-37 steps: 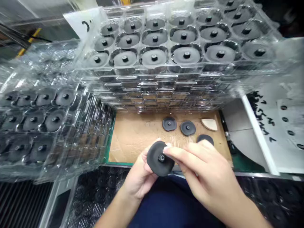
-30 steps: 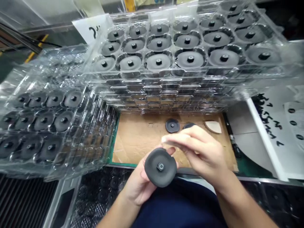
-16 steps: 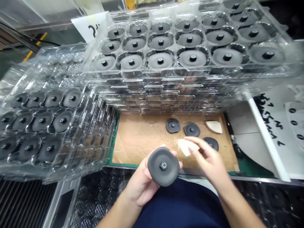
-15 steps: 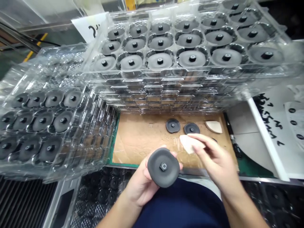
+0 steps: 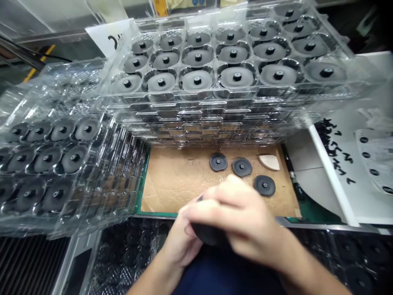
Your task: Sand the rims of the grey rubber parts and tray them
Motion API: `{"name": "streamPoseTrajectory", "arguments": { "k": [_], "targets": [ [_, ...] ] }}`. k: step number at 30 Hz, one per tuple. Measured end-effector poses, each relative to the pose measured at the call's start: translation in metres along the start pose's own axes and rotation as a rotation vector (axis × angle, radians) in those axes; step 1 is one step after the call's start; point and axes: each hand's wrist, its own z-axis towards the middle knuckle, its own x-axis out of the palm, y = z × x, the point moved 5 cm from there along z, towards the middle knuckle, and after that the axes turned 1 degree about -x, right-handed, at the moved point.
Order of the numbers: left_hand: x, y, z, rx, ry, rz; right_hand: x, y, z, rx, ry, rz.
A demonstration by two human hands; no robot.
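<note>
The left hand (image 5: 179, 242) gripped a round black disc (image 5: 208, 236) from below. The right hand (image 5: 242, 221) lay over it, too blurred to tell if it gripped.

Beyond the right hand (image 5: 242, 221) the cardboard mat (image 5: 175, 180) lies open; loose discs (image 5: 242, 167) dot its right, stacked trays (image 5: 208, 123) wall its back and seemingly left.

The disc (image 5: 208, 234) under the right hand (image 5: 242, 223) is matt black. Beyond the hand, three loose discs (image 5: 242, 167) are dark grey on tan cardboard (image 5: 172, 180) edged by a green mat (image 5: 139, 192) — a cream wedge (image 5: 269, 162) beside them. Farther off, clear trays (image 5: 199, 110) hold grey pieces (image 5: 237, 77); right of the hand, a white sheet (image 5: 346, 192) with black scrawl; below it, navy cloth (image 5: 221, 270)
</note>
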Motion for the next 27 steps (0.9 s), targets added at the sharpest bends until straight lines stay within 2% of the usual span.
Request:
{"name": "streamPoseTrajectory", "arguments": {
  "k": [4,6,9,12,14,16,18,20,21,22,24,26,27],
  "targets": [
    [-0.001,-0.006,-0.002,0.075,0.022,-0.1,-0.017,-0.052,-0.019,0.359,-0.032,0.094],
    [-0.005,-0.007,-0.002,0.09,-0.003,-0.169,-0.012,-0.074,-0.04,0.519,-0.06,0.076],
    [-0.012,-0.008,0.0,0.089,-0.043,-0.228,0.021,-0.092,-0.078,0.665,-0.027,0.065],
    [-0.016,-0.007,0.004,0.066,-0.086,-0.231,0.057,-0.099,-0.104,0.686,0.06,0.107],
    [-0.016,-0.006,0.006,0.05,-0.104,-0.22,0.062,-0.1,-0.106,0.695,0.058,0.117],
    [-0.015,-0.005,0.007,0.04,-0.115,-0.213,0.049,-0.094,-0.095,0.716,-0.006,0.104],
    [-0.013,-0.004,0.007,0.053,-0.112,-0.202,0.024,-0.077,-0.073,0.705,-0.138,0.071],
    [-0.011,-0.002,0.006,0.076,-0.098,-0.18,-0.001,-0.048,-0.046,0.567,-0.348,0.018],
    [-0.01,-0.001,0.005,0.079,-0.087,-0.167,-0.007,-0.031,-0.031,0.442,-0.364,0.008],
    [-0.01,-0.001,0.004,0.08,-0.079,-0.156,-0.007,-0.015,-0.019,0.312,-0.31,0.008],
    [-0.012,-0.001,0.002,0.078,-0.084,-0.133,0.001,0.005,-0.002,0.17,-0.135,0.04],
    [-0.015,-0.004,0.001,0.096,-0.115,-0.103,0.012,0.011,0.005,0.152,0.035,0.045],
    [-0.015,-0.007,0.001,0.107,-0.127,-0.088,0.015,0.011,0.007,0.151,0.068,0.019]
  ]
}}
